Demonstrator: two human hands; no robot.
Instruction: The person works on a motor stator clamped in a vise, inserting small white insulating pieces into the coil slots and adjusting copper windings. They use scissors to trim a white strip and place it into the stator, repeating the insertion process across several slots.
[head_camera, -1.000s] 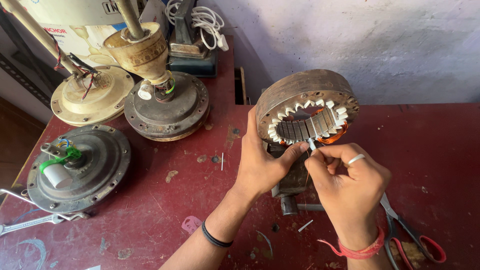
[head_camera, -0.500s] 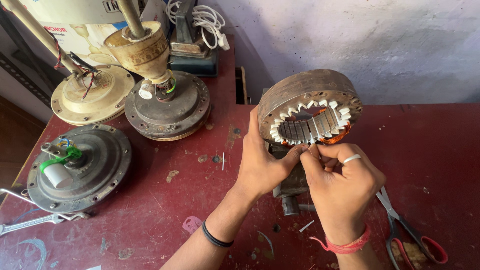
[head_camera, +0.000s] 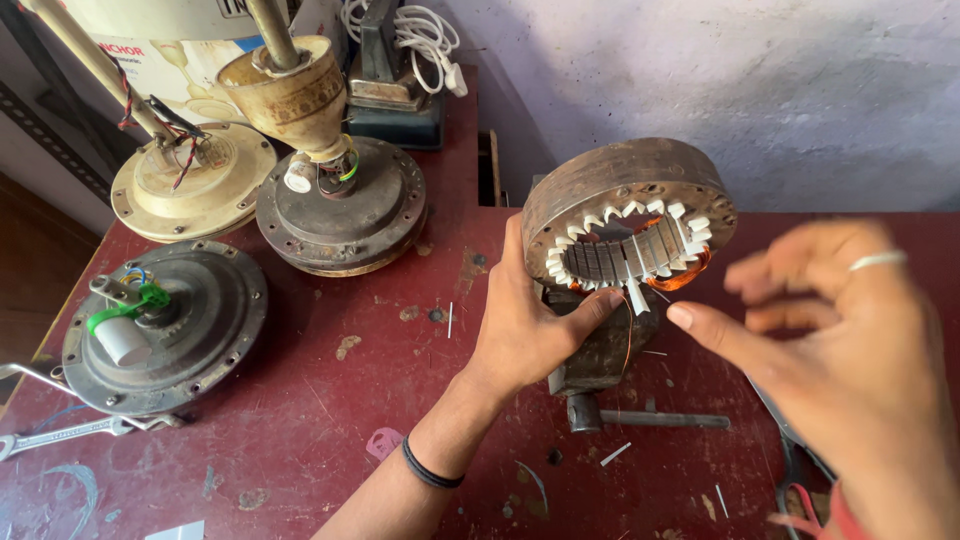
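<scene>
Whitewashed, stained wall stands behind a worn dark-red desk (head_camera: 330, 400) crowded with ceiling-fan parts. At its middle a stator (head_camera: 628, 215) stands tilted on edge in a small vise (head_camera: 600, 350), its ring of slots lined with white insulation strips (head_camera: 640, 250), with copper wire (head_camera: 690, 272) showing at the lower right of the bore. The left hand (head_camera: 530, 320) grips the stator's lower left rim, fingers around the outside and thumb reaching across under the bore toward 1 white strip that sticks out at the bottom. The right hand (head_camera: 850, 350) hovers just to the right, blurred, fingers spread and holding nothing that can be made out, apart from the stator. The step in hand looks like seating slot insulation around the windings; the next move seems to call for a fine pinch on the loose strip while the left hand keeps the stator steady, with care not to snag the thin copper strand hanging beside it. To the left sit 3 fan motor housings (head_camera: 165, 325), 2 of them with down rods, and a spanner (head_camera: 60, 435) near the front left edge. White paper offcuts (head_camera: 615, 453) lie scattered about the vise, and red-handled scissors (head_camera: 800, 500) peek out under the right wrist.
</scene>
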